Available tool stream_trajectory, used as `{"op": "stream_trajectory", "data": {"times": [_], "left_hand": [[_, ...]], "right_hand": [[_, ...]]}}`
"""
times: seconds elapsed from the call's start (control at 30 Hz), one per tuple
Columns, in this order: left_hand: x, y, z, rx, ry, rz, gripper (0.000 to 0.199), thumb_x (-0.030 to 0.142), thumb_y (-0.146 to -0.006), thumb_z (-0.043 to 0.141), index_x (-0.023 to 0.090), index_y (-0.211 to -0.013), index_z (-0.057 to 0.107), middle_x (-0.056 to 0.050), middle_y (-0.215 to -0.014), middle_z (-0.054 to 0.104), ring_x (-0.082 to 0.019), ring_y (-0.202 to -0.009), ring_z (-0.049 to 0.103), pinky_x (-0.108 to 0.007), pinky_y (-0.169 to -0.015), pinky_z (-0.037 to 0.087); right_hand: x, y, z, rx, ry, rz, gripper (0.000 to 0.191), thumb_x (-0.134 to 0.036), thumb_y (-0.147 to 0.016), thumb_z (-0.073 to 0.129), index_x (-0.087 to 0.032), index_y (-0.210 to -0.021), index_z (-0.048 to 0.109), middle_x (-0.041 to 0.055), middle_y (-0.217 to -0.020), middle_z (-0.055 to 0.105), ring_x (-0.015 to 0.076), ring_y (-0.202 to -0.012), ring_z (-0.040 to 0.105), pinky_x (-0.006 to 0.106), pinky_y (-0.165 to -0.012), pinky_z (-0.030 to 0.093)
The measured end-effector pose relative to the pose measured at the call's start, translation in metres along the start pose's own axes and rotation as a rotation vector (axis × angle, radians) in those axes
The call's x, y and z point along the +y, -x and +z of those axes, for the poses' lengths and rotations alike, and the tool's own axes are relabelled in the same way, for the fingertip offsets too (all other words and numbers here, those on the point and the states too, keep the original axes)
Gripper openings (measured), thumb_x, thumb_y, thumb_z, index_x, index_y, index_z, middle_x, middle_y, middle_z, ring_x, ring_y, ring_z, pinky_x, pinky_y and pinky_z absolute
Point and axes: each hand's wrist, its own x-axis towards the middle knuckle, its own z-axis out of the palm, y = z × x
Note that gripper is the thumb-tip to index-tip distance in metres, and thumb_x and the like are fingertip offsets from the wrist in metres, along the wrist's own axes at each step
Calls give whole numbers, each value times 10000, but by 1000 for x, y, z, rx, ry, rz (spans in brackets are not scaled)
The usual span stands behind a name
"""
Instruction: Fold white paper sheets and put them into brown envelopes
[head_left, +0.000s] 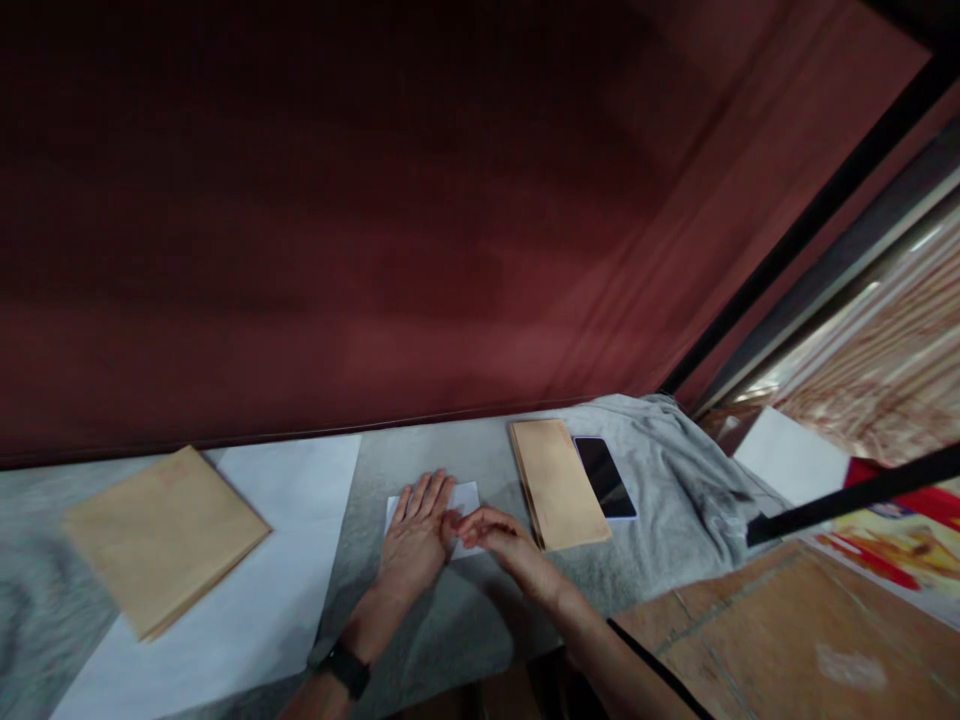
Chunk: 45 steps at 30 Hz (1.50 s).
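A small white folded paper [466, 495] lies on the grey cloth in the middle of the table. My left hand [418, 528] rests flat on its left part, fingers stretched out and slightly spread, a dark watch on the wrist. Over the paper's right part is my right hand [491, 532], its fingers curled and pressed together near my left thumb. Whether anything is between those fingertips is too small to make out. Just right of my right hand lies a stack of brown envelopes [562, 485].
A dark phone [606, 478] lies beside the envelopes. At the left, more brown envelopes [169, 540] rest on a large white sheet [300, 540]. A red wall [420, 250] stands behind the cloth-covered table [660, 500]. Tiled floor [810, 630] and a printed box [900, 540] are at right.
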Motion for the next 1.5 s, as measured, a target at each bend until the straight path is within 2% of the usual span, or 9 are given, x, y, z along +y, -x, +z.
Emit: {"op": "stream_trajectory", "data": {"times": [0.13,0.33,0.5,0.63,0.83,0.93,1.1,1.3,1.5], "left_hand": [[-13,7,-13,32,-18,-68,490,347,-1014,350,200,-1451,516,-115,-1525,518,-302,-1422,451,-539,-1189,308],[-40,6,-35,-1,26,-132,379,300,-965,449,188,-1269,647,-144,-1255,671,-306,-1137,623,-476,-1000,490],[-46,-4,-43,-2,101,-140,228,196,-866,562,221,-1047,698,-87,-1021,692,-276,-990,631,-440,-916,516],[-40,-12,-52,-31,328,-144,146,164,-857,530,233,-842,658,-37,-873,696,-223,-869,656,-362,-822,538],[-26,-4,-82,311,373,-37,273,337,-1005,435,248,-919,678,-42,-966,738,-222,-956,660,-381,-875,506],[-27,5,-93,385,283,24,304,332,-1027,411,258,-996,704,-47,-1110,742,-235,-1086,635,-405,-943,476],[-38,22,-89,217,151,158,329,279,-1027,408,251,-967,730,-59,-1156,738,-243,-1128,620,-412,-961,476],[-31,48,-75,-106,141,259,276,168,-1001,440,255,-1021,701,-21,-1150,726,-205,-1086,633,-368,-955,497],[-20,57,-80,-231,143,248,228,147,-977,494,242,-1039,691,-26,-1193,721,-225,-1139,638,-388,-997,498]], "right_hand": [[23,-14,-2,77,142,51,106,-255,-759,617,-216,-834,681,-14,-750,659,163,-760,651,293,-776,561],[34,-25,-10,157,240,34,163,-266,-832,553,-205,-899,688,-6,-755,652,149,-666,626,266,-626,548],[23,-40,-16,292,386,-66,370,-147,-780,542,-207,-1114,691,49,-1071,692,176,-880,649,360,-897,545],[8,-46,-16,262,608,-246,597,-82,-791,516,-248,-1359,597,68,-1381,600,182,-1068,657,369,-1008,517],[-26,-42,-24,168,750,-292,331,-153,-924,533,-251,-1159,744,62,-1088,754,212,-990,718,341,-934,571],[-35,-35,-27,194,727,-450,405,-120,-941,494,-280,-1240,714,51,-1236,717,206,-1145,679,375,-1031,546],[-19,-13,-29,68,921,-453,496,-73,-953,458,-301,-1353,642,46,-1354,664,199,-1200,658,378,-1083,522],[-7,5,-30,-116,1177,-396,400,-45,-928,517,-264,-1182,736,50,-1227,729,223,-1077,691,361,-968,566],[-7,7,-17,-49,1135,-372,388,-21,-887,525,-255,-1095,754,40,-1158,745,217,-1072,674,381,-1004,531]]}}
